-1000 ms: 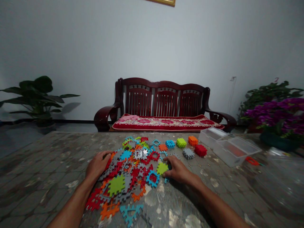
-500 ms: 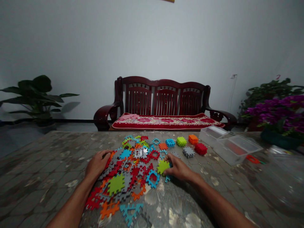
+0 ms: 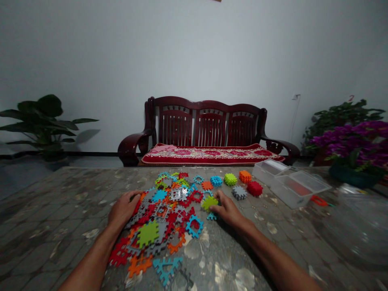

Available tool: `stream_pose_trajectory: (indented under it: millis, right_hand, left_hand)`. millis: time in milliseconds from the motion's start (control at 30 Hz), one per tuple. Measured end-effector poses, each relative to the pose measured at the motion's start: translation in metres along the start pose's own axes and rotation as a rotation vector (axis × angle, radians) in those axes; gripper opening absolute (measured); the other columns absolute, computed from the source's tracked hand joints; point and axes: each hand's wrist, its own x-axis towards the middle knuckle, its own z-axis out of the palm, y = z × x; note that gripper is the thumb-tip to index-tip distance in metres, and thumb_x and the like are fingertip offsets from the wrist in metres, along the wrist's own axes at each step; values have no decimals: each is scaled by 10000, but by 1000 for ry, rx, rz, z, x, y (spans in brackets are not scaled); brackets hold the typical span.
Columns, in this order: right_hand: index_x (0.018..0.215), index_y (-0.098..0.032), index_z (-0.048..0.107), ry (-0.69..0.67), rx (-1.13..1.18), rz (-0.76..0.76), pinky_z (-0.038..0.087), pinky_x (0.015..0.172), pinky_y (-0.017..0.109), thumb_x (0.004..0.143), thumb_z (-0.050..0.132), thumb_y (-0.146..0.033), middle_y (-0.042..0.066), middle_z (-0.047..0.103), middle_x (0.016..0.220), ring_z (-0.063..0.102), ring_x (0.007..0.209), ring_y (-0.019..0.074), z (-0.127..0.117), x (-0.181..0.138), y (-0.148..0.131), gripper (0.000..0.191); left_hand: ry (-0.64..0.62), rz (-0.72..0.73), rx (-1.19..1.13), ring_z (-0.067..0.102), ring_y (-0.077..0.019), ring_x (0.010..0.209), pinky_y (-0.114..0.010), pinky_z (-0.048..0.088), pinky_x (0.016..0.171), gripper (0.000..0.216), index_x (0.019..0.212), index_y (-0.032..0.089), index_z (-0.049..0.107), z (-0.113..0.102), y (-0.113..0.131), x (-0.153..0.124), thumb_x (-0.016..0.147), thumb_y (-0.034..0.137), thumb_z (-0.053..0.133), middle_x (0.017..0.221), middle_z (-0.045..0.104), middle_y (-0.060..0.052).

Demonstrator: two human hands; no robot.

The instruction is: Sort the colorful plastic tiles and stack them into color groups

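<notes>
right hand (image 3: 226, 208) around green piece (image 3: 209, 203)

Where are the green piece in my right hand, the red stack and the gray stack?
Held green piece (image 3: 208, 203): head view, on the middle of its flat face.
Red stack (image 3: 255, 188): head view, on its top piece.
Gray stack (image 3: 239, 191): head view, on its top face.
</notes>
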Motion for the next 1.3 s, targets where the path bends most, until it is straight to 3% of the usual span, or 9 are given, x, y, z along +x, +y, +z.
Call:
stream_pose_trajectory:
  millis: [300, 433, 667, 867, 1067, 1300]
  right_hand:
    - [842, -243, 473, 68, -104, -92, 377, 681, 278, 783, 625, -302, -31, 580, 787, 532, 743, 170, 2, -6, 9, 173]
    - [852, -234, 547, 225, -107, -151, 435, 770, 314, 817, 595, -332, 6, 637, 841, 575, 818, 198, 7, -6, 8, 114]
    - [984, -204, 655, 355, 65, 54, 533, 833, 370, 848, 535, -396, 69, 725, 953, 673, 899, 244, 0, 4, 18, 264]
    - [1056, -193, 694, 372, -271, 15, 476, 1038, 400, 846, 518, -249, 109, 726, 1139, 645, 1122, 257, -12, -1, 20, 280]
    - [1218, -178, 666, 309, -502, 22, 466, 1040, 371, 824, 616, -246, 126, 689, 1226, 610, 1173, 273, -10, -7, 15, 403]
    - [1321, -145, 649, 211, -596, 114, 423, 1105, 372, 847, 610, -214, 142, 678, 1326, 591, 1244, 286, -13, -5, 15, 481]
  left_hand:
    - [2, 6, -17, 685, -272, 1146, -337, 521, 957, 483, 1107, 215, 799, 2, -2, 2, 882, 410, 419, 1242, 753, -101]
    - [16, -14, -4, 700, -265, 1114, -317, 533, 919, 466, 1088, 221, 804, 1, -1, 2, 874, 414, 437, 1221, 765, -91]
    - [20, -11, 4, 692, -259, 1118, -321, 529, 924, 454, 1088, 234, 802, 2, -3, 3, 880, 411, 439, 1224, 764, -91]
    - [11, -4, -9, 687, -273, 1127, -342, 528, 930, 470, 1100, 227, 801, 3, -5, 4, 879, 417, 432, 1244, 753, -101]
    - [14, 0, -31, 693, -282, 1108, -351, 536, 913, 463, 1074, 233, 810, 1, -2, 2, 872, 421, 438, 1208, 766, -90]
    - [30, 5, -36, 696, -287, 1101, -355, 546, 900, 450, 1038, 235, 816, 2, -3, 3, 862, 424, 447, 1189, 775, -92]
